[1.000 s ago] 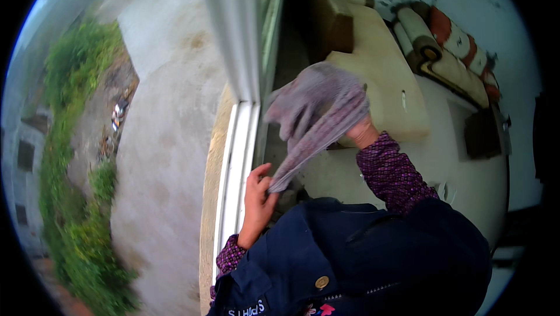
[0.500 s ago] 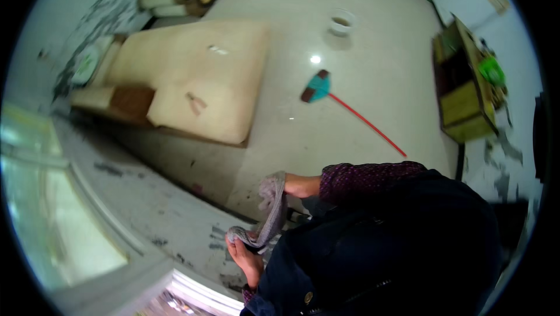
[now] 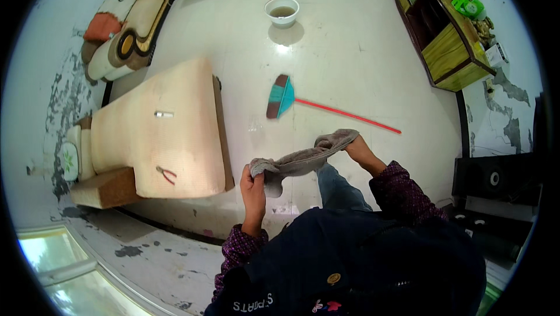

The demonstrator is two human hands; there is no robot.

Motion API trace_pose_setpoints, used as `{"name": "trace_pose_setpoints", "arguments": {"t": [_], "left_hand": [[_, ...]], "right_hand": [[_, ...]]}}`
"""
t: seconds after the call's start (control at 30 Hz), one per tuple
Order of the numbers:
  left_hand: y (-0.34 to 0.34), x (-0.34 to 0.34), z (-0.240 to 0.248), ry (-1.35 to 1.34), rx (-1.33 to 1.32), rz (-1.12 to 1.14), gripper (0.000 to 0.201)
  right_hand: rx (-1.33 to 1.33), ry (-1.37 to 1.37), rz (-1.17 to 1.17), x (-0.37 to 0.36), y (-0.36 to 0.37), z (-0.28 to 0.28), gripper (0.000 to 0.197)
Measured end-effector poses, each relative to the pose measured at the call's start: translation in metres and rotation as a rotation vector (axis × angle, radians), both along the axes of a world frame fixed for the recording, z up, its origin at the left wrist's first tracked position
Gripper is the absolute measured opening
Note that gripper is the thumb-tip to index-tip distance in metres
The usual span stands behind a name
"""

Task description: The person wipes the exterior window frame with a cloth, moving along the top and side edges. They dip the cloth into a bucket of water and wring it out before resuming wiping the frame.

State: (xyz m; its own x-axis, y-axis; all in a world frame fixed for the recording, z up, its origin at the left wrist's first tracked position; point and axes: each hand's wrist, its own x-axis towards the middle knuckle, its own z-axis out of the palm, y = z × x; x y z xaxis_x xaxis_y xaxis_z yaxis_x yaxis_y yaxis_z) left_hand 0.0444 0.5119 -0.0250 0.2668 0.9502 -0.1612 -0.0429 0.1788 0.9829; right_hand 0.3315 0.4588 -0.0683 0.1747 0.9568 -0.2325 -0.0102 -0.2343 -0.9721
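Our left hand (image 3: 253, 192) pinches one end of the cloth (image 3: 299, 163); our right hand (image 3: 362, 152) grips the other, its fingertips hidden. Held by both ends, it spans the gap, sagging slightly, on the broom's (image 3: 284, 99) near side. Beyond the broom, the bucket (image 3: 284, 22) stands upright, presumably so its murky liquid (image 3: 283, 12) stays in.

There are two hands (image 3: 253, 196) (image 3: 364, 155), one cloth (image 3: 303, 162), one broom (image 3: 286, 98), one tub (image 3: 283, 22) — and one pair of pliers (image 3: 168, 170).
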Motion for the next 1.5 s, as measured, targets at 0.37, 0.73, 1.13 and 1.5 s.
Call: {"name": "trace_pose_setpoints", "arguments": {"t": [0.37,0.73,1.13,1.5], "left_hand": [[0.229,0.192,0.022,0.701,0.706,-0.089,0.024],[0.471,0.373,-0.035,-0.034,0.101,-0.175,0.024],[0.696,0.508,-0.119,0.069,-0.019,-0.102,0.028],[0.851,0.567,-0.234,0.177,-0.297,-0.087,0.038]], "right_hand": [[-0.252,-0.546,0.022,0.211,0.142,0.008,0.022],[0.028,-0.333,-0.161,0.313,0.407,-0.008,0.019],[0.128,-0.417,-0.003,0.39,0.683,-0.091,0.017],[-0.171,-0.19,0.117,0.455,0.849,-0.216,0.03]]}}
